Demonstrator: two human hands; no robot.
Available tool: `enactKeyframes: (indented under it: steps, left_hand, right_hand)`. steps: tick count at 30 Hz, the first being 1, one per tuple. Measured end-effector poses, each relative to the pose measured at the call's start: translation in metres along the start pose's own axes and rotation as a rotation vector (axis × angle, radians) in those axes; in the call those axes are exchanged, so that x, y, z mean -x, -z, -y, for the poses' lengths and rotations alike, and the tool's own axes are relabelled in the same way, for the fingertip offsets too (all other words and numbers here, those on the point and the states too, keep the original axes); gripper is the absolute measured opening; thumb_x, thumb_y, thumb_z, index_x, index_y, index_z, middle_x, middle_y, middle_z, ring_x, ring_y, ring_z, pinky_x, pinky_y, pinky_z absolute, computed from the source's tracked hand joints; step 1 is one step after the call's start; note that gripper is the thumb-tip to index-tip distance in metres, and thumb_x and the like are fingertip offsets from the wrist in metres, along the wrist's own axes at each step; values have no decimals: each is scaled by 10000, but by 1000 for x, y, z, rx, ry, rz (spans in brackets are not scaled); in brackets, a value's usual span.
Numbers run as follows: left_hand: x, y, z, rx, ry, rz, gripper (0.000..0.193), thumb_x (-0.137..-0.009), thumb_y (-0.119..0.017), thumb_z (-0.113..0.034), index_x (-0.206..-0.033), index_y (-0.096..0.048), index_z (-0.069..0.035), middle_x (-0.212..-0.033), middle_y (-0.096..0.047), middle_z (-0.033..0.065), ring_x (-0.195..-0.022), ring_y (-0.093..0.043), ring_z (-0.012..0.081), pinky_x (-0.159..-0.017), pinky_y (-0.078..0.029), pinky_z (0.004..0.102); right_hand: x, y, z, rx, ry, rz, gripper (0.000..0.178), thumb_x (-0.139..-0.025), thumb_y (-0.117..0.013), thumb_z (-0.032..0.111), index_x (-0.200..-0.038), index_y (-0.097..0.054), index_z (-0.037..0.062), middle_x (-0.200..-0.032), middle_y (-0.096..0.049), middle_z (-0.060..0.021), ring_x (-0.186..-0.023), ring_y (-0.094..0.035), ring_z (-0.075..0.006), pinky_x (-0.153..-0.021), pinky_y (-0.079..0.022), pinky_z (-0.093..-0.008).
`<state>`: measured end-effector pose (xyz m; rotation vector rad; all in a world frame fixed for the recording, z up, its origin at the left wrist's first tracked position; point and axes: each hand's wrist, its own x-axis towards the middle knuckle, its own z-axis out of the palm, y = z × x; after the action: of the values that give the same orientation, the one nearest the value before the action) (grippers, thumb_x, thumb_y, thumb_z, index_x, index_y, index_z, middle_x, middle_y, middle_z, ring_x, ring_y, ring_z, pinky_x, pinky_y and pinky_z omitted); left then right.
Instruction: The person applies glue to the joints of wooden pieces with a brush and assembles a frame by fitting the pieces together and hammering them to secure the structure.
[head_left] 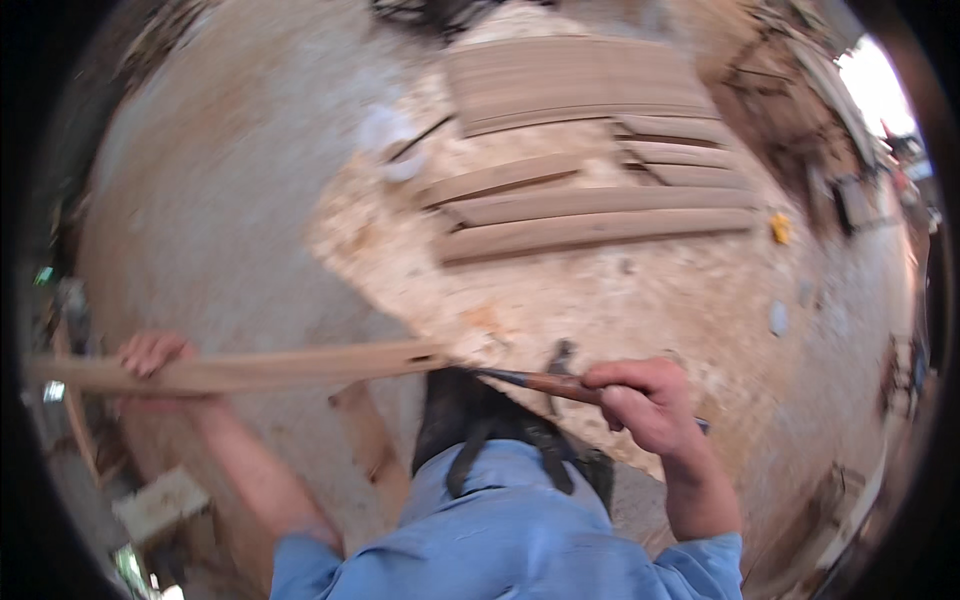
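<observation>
Strip [300, 368] and tool [545, 383] at bench's [560, 290] near edge

Left hand [155, 355]: fingers clamped on the wooden strip, which extends past the left edge. Right hand [645, 400]: fingers clamped around the tool's handle, its tip near the strip's end.

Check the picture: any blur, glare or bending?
Head view: blur smears the panel and tub, the tool reads somewhat clearer; head view: a bright patch burns out, upper right; head view: corners black, lines bending near the right rim.
</observation>
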<state>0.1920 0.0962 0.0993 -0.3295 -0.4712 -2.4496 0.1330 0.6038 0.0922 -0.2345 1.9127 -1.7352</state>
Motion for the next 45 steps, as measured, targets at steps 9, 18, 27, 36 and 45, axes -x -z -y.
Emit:
enactKeyframes:
  steps: [9, 18, 27, 36, 45]
  left_hand:
    - [45, 78, -108, -1428, 17, -373, 572, -824, -700, -333, -1235, -464, -13, -1030, -547, 131, -855, -548, 233, -769, -451, 335]
    - [111, 12, 53, -1849, 828, -263, 408, -798, -676, -315, -1036, -622, 12, -813, -626, 152, -672, -581, 245, -613, -484, 376]
    - [77, 53, 53, -1582, 1373, -68, 466, -844, -623, -317, -1136, -564, 42, -994, -609, 170, -876, -567, 233, -792, -480, 383]
    - [15, 63, 50, -1636, 1321, -139, 594, -703, -725, -120, -1215, -470, 40, -1010, -618, 121, -954, -603, 200, -838, -501, 334]
    - [26, 108, -15, -1590, 1328, -256, 584, -701, -754, -151, -1198, -512, 39, -1078, -627, 143, -998, -590, 193, -890, -476, 326]
  right_hand:
    - [76, 170, -167, 193, -463, -938, 184, -905, -557, 164, -994, -610, 11, -805, -654, -109, -671, -609, -198, -639, -505, -331]
    - [101, 184, -265, 1056, -822, -1037, 308, -827, -635, 304, -901, -652, 5, -984, -612, -239, -1007, -575, -395, -879, -471, -452]
    - [-42, 138, -175, 620, -257, -970, 408, -834, -649, 193, -1195, -587, 13, -877, -659, -177, -791, -646, -270, -717, -514, -401]
    - [-266, 3, -58, -301, -194, -510, 704, -871, -616, 182, -1444, -261, -22, -865, -608, -112, -527, -538, -122, -441, -466, -274]
    - [-369, -74, -40, -413, -274, -234, 680, -886, -658, 256, -1420, -325, -4, -781, -563, -47, -520, -509, -103, -446, -421, -258]
